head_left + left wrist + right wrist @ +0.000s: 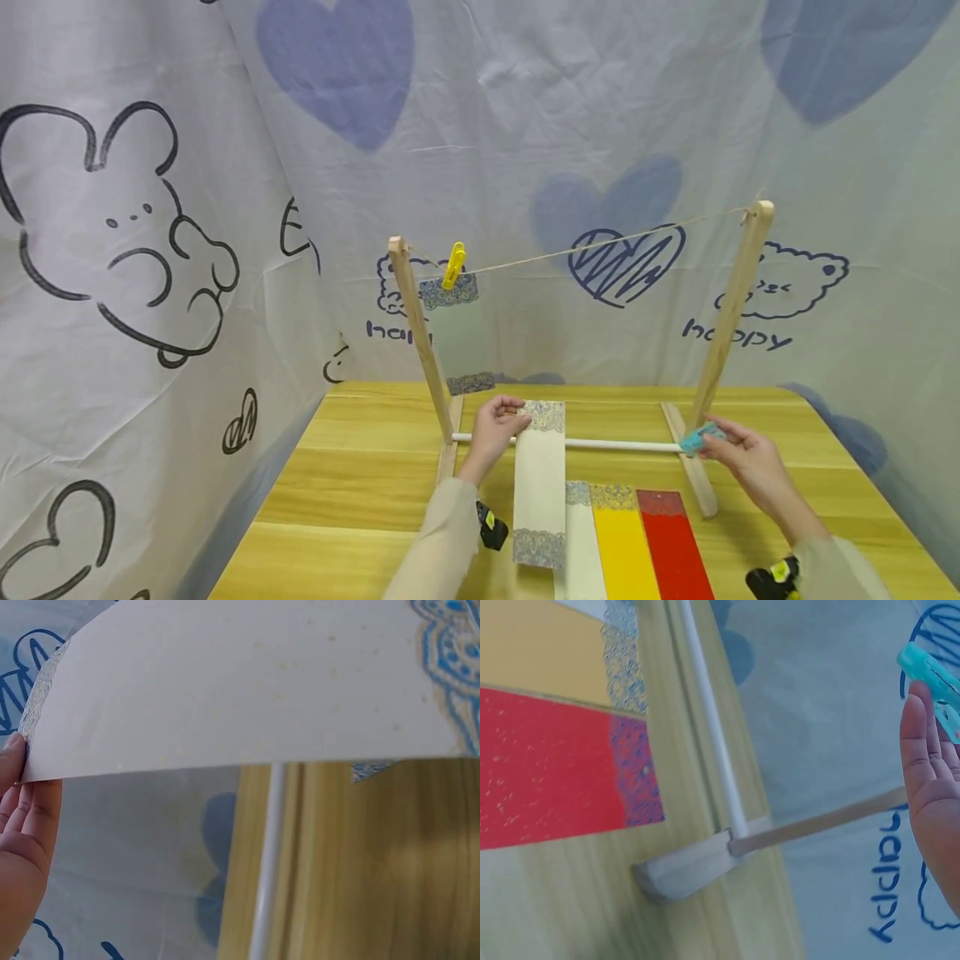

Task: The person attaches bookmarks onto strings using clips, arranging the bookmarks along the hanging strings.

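Note:
My left hand (492, 432) pinches the upper left edge of a white paper strip (540, 487) with patterned lace-like bands at both ends. The strip hangs in front of the white crossbar and bends in the left wrist view, where thumb and fingers grip its banded end. On the right, my right hand (756, 473) holds a teal clothespin (930, 675) between thumb and fingers, near the foot of the right post. Another pale strip (461, 337) hangs from the string (570, 252) by a yellow clothespin (453, 266) close to the left post.
Two wooden posts, left (420, 333) and right (735, 308), stand on feet joined by a white crossbar (622, 445). Flat on the wooden table (337, 492) lie a white strip (583, 546), a yellow strip (624, 550) and a red strip (677, 550). A printed curtain (495, 100) hangs behind.

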The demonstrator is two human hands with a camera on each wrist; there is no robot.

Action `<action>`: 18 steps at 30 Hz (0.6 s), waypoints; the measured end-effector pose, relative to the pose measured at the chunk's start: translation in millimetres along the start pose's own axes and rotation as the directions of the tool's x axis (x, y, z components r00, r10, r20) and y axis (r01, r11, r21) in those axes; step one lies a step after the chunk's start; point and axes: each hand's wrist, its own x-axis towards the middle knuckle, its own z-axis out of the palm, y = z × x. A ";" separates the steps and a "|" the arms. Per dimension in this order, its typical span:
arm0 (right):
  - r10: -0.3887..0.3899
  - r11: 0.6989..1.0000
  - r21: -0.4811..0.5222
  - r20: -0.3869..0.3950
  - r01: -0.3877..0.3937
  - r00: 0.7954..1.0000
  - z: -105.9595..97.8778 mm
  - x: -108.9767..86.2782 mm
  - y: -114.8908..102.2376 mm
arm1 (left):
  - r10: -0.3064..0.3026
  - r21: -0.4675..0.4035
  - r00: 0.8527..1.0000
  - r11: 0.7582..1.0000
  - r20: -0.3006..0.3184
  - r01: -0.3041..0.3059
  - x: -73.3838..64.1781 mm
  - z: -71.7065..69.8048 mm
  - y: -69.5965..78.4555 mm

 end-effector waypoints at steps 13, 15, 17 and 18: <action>-0.062 0.998 -0.011 -0.005 0.062 0.998 -32.5 35.9 28.6 | 0.157 -0.018 0.987 0.987 -0.024 -0.158 27.4 -2.7 18.8; -0.060 0.996 -0.072 -0.036 0.058 0.998 -35.5 44.7 30.1 | 0.152 -0.025 0.988 0.988 -0.032 -0.153 31.7 -4.1 17.8; -0.081 0.990 -0.124 -0.048 0.074 0.996 -31.3 53.2 23.8 | 0.157 -0.018 0.987 0.987 -0.045 -0.157 33.6 -4.6 20.5; -0.096 0.986 -0.142 -0.048 0.089 0.994 -28.2 57.9 19.5 | 0.159 -0.016 0.986 0.987 -0.051 -0.160 34.3 -4.6 22.4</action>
